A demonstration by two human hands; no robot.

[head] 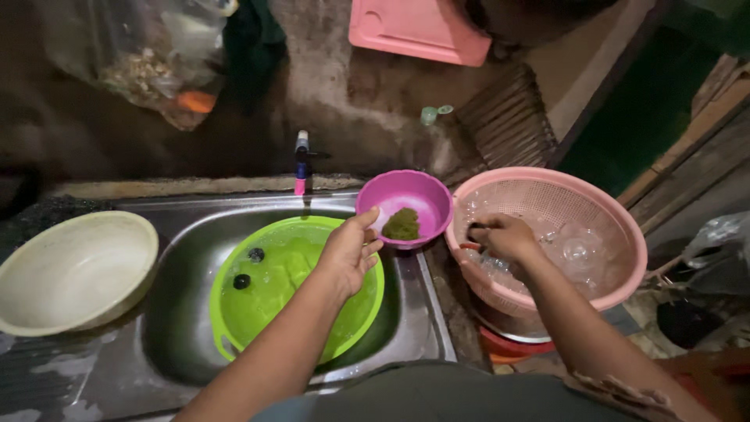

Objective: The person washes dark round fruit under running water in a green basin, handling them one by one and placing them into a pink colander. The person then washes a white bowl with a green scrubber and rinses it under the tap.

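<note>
- While the left hand (349,254) hangs over the steel sink (176,344), its fingers curl loosely and its thumb reaches the near rim of a small magenta bowl (404,205); grip half closed, touching the rim rather than clamping anything.
- Magenta bowl sits at the sink's back right corner, with a green scouring pad (402,225) lying inside on its bottom.
- Right hand (504,237) is down inside a pink plastic colander (547,234), fingers closed on something small and dark at the colander's left wall; what it is cannot be told.
- Colander stands just right of the sink, off its right edge, and holds several clear glass pieces (574,252), wet and piled together.
- Lime green basin (293,289) fills the sink's middle, with water in it and two small dark round things (248,268) floating toward its left side.
- Tap (301,162) with a pink and blue body rises at the sink's back edge, above the basin.
- Pale cream bowl (74,270) rests on the drainboard at the sink's left edge, well apart from both hands.
- Wall behind: a clear plastic bag (148,59) hangs upper left, and a pink board (422,30) leans upper centre.
</note>
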